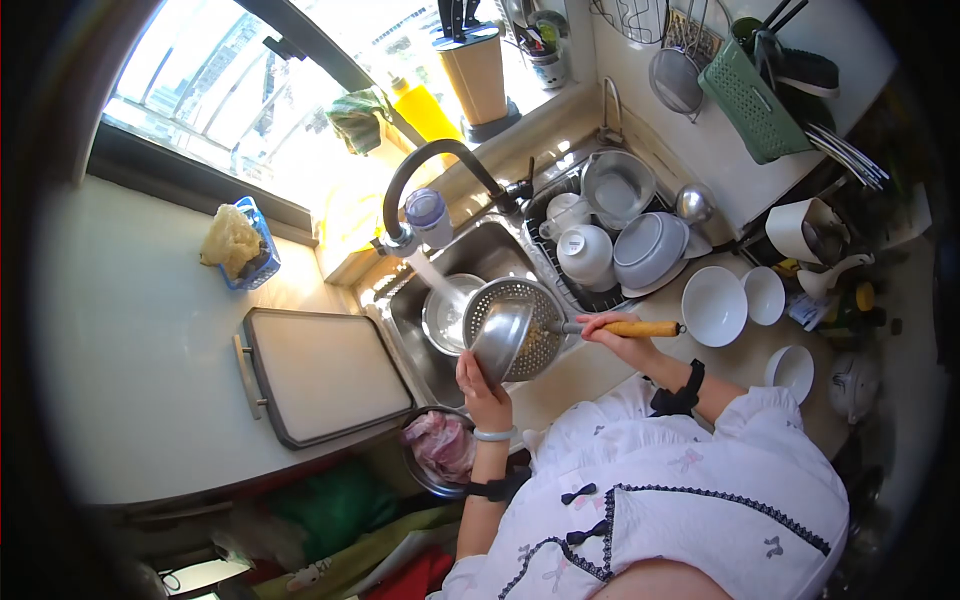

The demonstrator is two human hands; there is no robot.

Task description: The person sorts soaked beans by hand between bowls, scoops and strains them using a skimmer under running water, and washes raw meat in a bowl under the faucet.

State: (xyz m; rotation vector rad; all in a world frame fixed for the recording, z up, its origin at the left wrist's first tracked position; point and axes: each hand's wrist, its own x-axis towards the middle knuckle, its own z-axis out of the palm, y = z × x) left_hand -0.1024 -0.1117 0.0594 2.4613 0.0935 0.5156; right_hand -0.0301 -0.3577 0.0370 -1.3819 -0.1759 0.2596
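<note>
My right hand (622,342) is closed around the wooden handle of a perforated metal strainer ladle (541,300), held over the sink (402,345). Small yellowish bits lie in the strainer's bowl. In my left hand (485,393) is a metal bowl (497,345), gripped by its side and tilted over the strainer, covering part of it. Water runs from the black faucet (455,147) toward a round metal pot (436,322) in the sink, just left of the strainer. The pot's contents cannot be made out.
A cutting board (330,375) lies left of the sink. Raw meat (440,446) sits in a bowl below it. A dish rack (560,275) with bowls stands right of the sink, and white bowls (714,306) sit on the right counter. A knife block (472,78) is by the window.
</note>
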